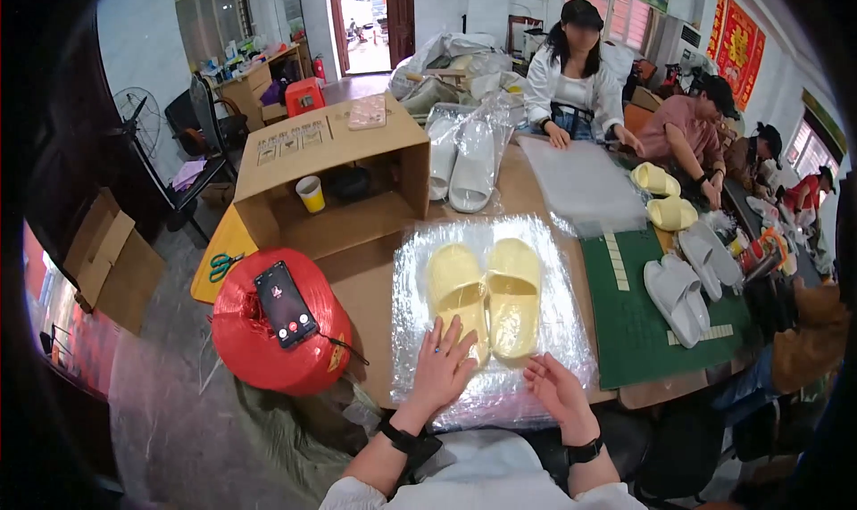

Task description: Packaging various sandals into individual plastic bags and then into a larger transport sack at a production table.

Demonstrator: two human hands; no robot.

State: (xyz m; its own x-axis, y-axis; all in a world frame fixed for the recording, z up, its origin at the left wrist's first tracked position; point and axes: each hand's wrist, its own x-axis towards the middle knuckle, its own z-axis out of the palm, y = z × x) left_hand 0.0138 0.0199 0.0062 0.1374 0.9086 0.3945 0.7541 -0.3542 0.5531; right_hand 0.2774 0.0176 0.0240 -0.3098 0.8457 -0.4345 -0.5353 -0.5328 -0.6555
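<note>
Two pale yellow slide slippers, a left one (457,273) and a right one (515,318), lie side by side before me, toes toward me, in or under clear plastic. Beneath them spreads a stack of shiny clear plastic bags (562,269). My left hand (442,358) rests flat, fingers spread, on the near end of the left slipper. Just off the near end of the right slipper is my right hand (556,387), its fingers loosely apart with nothing in them. Whether it touches the plastic, I cannot tell.
At left, a phone (284,303) lies on a red twine roll (234,345), near green scissors (220,266). A cardboard box (330,144) holds a yellow-white cup (310,194). Bagged white slippers (470,166) stand beyond. Rightward are a green mat (625,331), grey-white slippers (676,300) and several people.
</note>
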